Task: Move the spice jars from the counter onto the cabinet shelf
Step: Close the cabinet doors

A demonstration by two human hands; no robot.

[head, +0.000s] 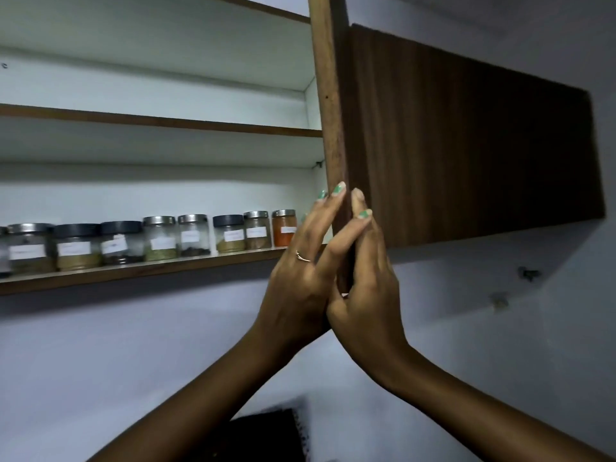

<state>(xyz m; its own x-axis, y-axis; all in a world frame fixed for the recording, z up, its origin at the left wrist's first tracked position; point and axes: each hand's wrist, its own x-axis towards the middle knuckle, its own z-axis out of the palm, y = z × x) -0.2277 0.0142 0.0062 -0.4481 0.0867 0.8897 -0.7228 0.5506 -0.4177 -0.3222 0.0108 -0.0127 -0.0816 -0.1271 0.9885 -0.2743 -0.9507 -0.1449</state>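
Several labelled spice jars [160, 238] stand in a row on the lower cabinet shelf [133, 270], with an orange-filled jar [283, 228] at the right end. The open brown cabinet door [466, 145] is seen nearly edge-on. My left hand [300, 275] holds the door's lower edge, fingers on the inner side and thumb across the outer side. My right hand [366, 281] lies flat against the door's outer face with straight fingers, touching my left hand. Neither hand carries a jar.
The upper shelf [166, 123] holds nothing in view. A pale wall [133, 345] runs below the cabinet. A dark object [263, 435] sits low in view between my forearms.
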